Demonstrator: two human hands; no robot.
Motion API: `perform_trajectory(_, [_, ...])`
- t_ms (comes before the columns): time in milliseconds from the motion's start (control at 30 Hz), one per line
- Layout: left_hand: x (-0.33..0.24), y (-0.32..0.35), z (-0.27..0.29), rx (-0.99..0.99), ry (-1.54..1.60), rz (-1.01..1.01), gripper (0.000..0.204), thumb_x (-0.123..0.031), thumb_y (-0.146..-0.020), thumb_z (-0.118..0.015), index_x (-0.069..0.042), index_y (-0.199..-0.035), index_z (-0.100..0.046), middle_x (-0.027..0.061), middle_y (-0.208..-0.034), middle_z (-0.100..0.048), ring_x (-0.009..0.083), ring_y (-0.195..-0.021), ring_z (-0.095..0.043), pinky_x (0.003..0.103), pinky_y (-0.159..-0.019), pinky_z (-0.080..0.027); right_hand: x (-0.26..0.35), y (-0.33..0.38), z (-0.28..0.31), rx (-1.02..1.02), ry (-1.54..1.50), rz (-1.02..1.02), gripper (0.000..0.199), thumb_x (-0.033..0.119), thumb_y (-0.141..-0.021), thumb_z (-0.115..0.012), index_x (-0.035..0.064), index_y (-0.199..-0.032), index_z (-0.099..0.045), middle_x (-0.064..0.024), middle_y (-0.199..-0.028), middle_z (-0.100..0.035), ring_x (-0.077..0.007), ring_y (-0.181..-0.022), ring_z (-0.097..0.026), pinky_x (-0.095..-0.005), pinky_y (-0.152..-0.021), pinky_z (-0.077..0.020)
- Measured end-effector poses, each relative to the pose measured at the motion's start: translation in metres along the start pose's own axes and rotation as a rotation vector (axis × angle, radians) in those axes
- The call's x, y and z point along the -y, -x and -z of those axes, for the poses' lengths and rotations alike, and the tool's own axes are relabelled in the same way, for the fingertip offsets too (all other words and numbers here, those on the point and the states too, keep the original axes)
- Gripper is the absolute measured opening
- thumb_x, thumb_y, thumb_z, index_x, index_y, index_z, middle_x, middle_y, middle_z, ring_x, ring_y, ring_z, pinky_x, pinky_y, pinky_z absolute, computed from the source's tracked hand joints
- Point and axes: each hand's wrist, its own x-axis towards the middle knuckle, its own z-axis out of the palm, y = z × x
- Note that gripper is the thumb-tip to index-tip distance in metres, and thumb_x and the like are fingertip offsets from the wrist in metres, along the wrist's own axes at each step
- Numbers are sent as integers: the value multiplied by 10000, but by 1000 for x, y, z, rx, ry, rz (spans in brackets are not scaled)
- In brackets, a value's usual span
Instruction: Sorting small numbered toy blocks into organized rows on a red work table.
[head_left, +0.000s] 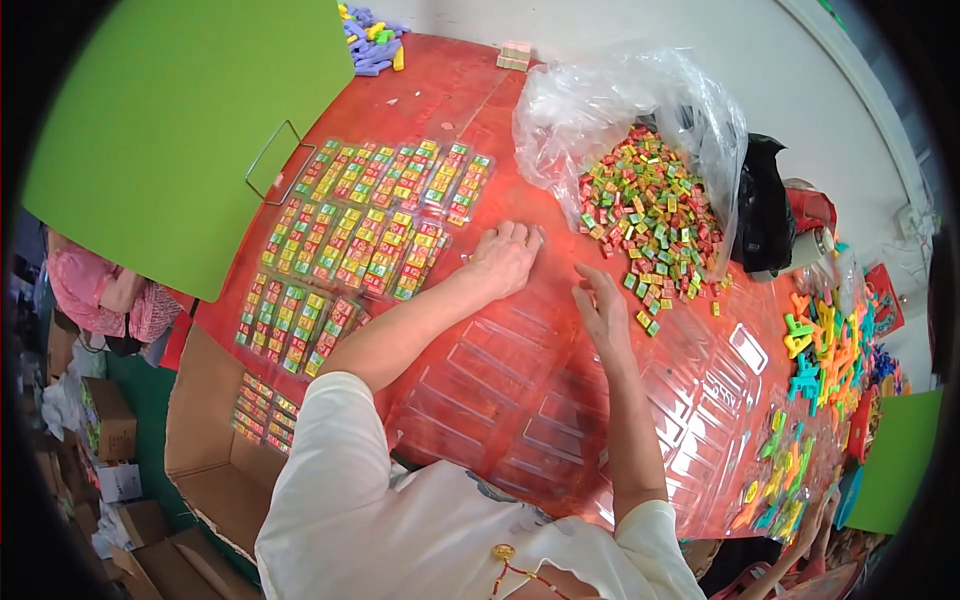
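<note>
My left hand [505, 262] rests on the red tabletop in the middle, knuckles up and fingers curled under. Whatever those fingers hold, if anything, is hidden. My right hand [605, 312] is to its right, fingers apart, with no object visible in it. Just beyond the right hand, small red, yellow and green blocks [655, 195] spill from a clear plastic bag [560, 125]. Left of my left hand lie rows of clear trays [345, 240] filled with such blocks. Unfilled clear plastic trays [480, 375] spread under and between my forearms.
An open cardboard box [205, 425] with filled trays stands at the lower left. A green panel [180, 130] rises at the left edge. Colourful plastic pieces [825, 345] heap on the right, near a black bag [762, 205]. Another person's arm [800, 540] shows at lower right.
</note>
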Motion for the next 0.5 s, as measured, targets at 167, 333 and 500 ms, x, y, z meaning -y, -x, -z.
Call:
perform_trajectory(167, [17,-22,2,-139,-12,99,431,-110,-829,-577,44,-1230,-554,188,-1026,-594,333,-973,-579,434,-749,-540,6,23,15,50,124,-16,344,126,-906,-620,26,-1235,-609,-180,-1090,-641,-321,-981,-644,-385,-794,-509])
perform_trajectory(333, [53,-51,4,-214,-184,201,370,-140,-845,-530,56,-1155,-577,227,-1097,-609,352,-1039,-583,440,-873,-508,1,35,23,-32,218,74,297,102,-908,-607,6,-1190,-618,-192,-1091,-637,-366,-998,-625,-404,-837,-496])
perform_trajectory(500, [98,-50,3,-102,-315,300,353,-182,-871,-522,-68,-1195,-606,178,-1174,-606,356,-1071,-579,505,-942,-455,-6,42,44,-54,229,-26,253,87,-918,-592,11,-1157,-629,-176,-1104,-638,-368,-1032,-604,-411,-875,-478])
